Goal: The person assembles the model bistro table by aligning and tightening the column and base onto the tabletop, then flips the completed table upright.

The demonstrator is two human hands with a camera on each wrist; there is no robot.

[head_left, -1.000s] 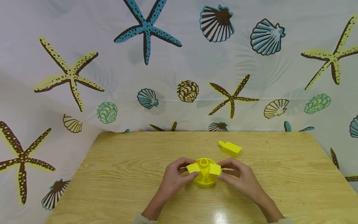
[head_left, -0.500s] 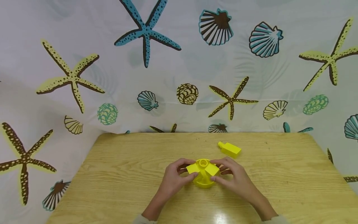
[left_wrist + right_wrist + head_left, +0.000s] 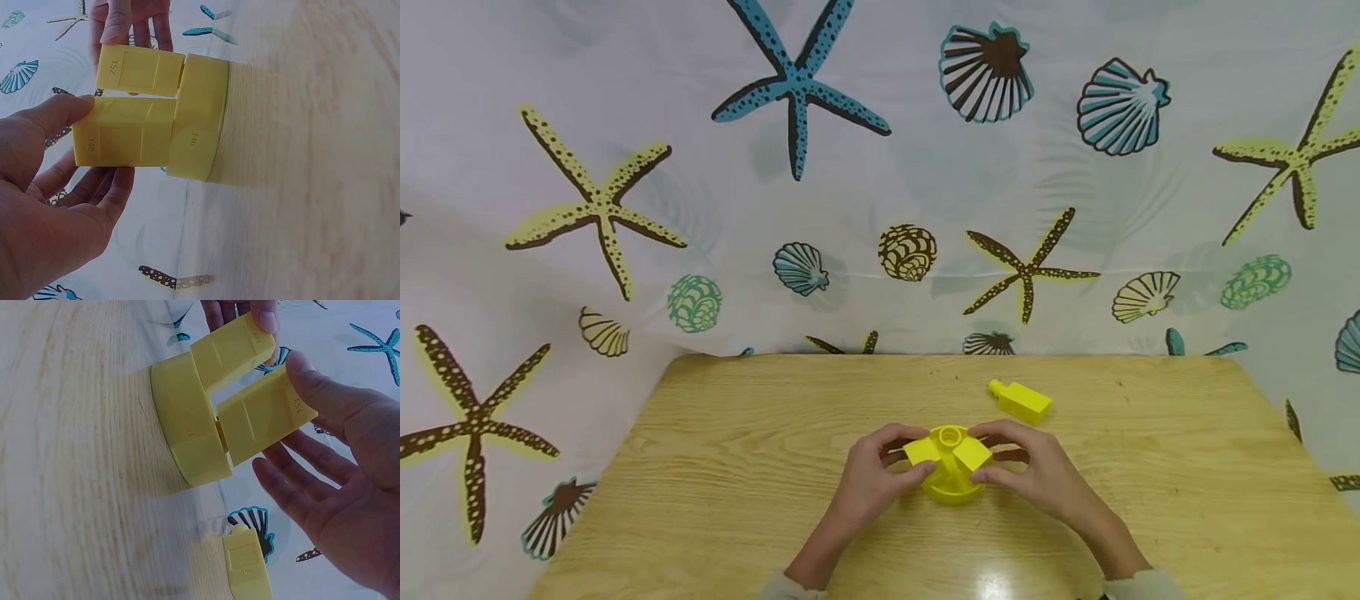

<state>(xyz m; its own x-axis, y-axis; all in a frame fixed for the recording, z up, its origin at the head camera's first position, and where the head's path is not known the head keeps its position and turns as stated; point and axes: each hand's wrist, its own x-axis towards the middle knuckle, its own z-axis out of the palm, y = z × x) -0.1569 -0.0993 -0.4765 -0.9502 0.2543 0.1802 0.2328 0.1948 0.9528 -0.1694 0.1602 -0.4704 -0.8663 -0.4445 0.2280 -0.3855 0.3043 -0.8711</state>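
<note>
A round yellow base (image 3: pixel 953 493) stands on the table with two yellow blocks upright on it. The left hand (image 3: pixel 872 475) grips the left block (image 3: pixel 922 451) between thumb and fingers; the left wrist view shows this block (image 3: pixel 122 132) meeting the base (image 3: pixel 199 119). On the other side the right hand (image 3: pixel 1033 471) pinches the right block (image 3: pixel 972 453). In the right wrist view a narrow gap shows between that block (image 3: pixel 265 415) and the base (image 3: pixel 187 422). Between the blocks, a round socket (image 3: pixel 951 436) is visible at the back of the base.
Another yellow block with a round peg (image 3: pixel 1026 402) lies on the wooden table (image 3: pixel 760 433), behind and to the right of the base. A cloth (image 3: pixel 850 192) printed with starfish and shells hangs behind the table.
The right hand has moved left and turned its block, which now sits closer to the base's middle at a slant. The left hand keeps its grip, nearly still.
</note>
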